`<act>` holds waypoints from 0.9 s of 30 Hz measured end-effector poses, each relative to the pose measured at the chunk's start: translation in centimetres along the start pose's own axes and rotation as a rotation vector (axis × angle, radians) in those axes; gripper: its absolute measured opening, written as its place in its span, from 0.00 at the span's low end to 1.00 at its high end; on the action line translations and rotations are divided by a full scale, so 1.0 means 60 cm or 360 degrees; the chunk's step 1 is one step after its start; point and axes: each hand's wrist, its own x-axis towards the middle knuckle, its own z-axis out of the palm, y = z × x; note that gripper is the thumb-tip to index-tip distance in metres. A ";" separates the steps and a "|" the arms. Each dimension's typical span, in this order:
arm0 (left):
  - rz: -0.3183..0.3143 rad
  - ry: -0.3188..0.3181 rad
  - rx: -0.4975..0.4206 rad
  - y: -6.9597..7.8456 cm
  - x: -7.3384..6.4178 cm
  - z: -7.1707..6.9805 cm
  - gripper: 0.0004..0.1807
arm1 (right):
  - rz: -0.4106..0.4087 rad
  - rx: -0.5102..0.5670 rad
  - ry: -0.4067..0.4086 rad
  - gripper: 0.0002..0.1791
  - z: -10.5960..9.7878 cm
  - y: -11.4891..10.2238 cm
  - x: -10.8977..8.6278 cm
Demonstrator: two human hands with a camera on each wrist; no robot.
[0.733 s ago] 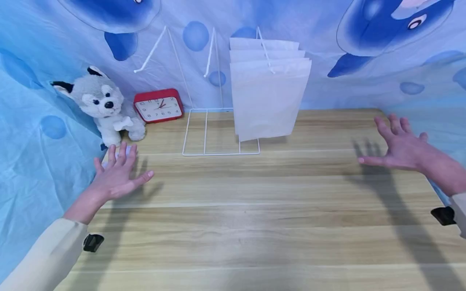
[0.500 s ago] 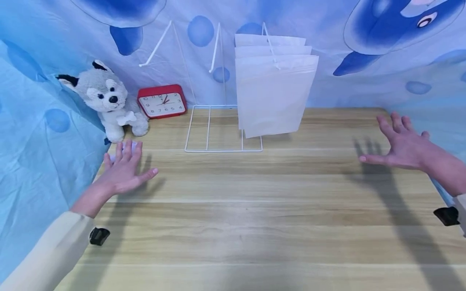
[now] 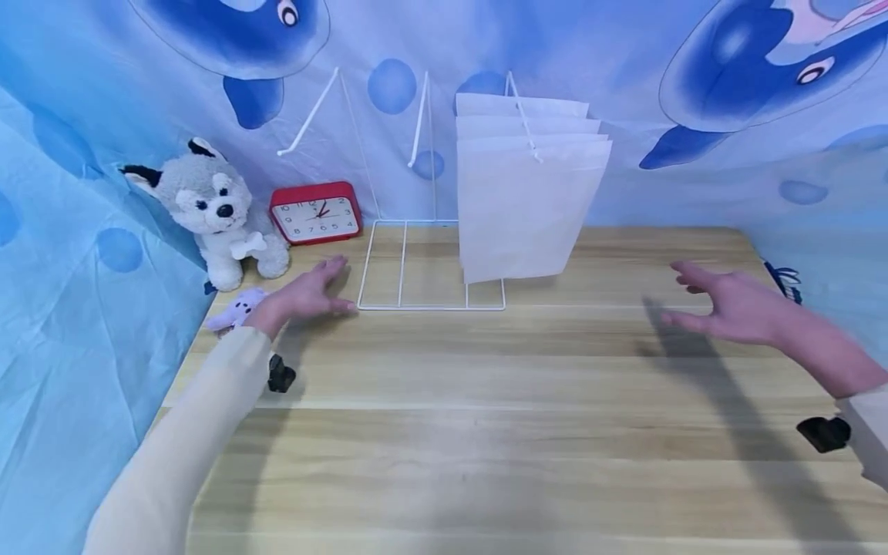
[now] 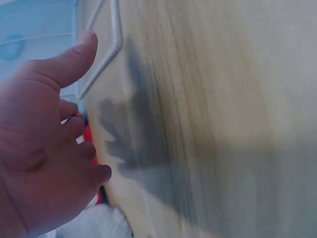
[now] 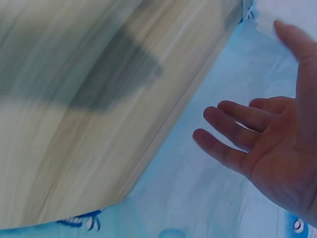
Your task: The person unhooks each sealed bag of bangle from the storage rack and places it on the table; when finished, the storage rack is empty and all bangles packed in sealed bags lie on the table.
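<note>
In the head view my left hand (image 3: 305,297) hovers over the table at the left corner of a white wire rack (image 3: 434,309), thumb tip right by its base wire. In the left wrist view the thumb is extended toward the rack and the other fingers are loosely bent, holding nothing. Layered white paper sheets (image 3: 530,208) hang at the rack's right side, under a slanted wire arm. My right hand (image 3: 735,308) is held above the table's right side, thumb and fingers apart, nothing in it.
A grey-and-white plush husky (image 3: 211,204) sits at the back left beside a red clock (image 3: 317,214). A small lilac plush toy (image 3: 239,307) lies behind my left wrist. Blue patterned cloth (image 3: 333,35) hangs behind and beside the wooden table (image 3: 472,432).
My left hand has moved right and forward, from the left edge to the rack's corner, uncovering the lilac toy. My right hand has shifted slightly left and turned, its fingers less spread.
</note>
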 end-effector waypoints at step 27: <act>-0.0099 -0.0223 0.0285 0.013 0.083 0.013 0.62 | -0.0304 0.0752 0.0587 0.25 -0.056 -0.078 0.063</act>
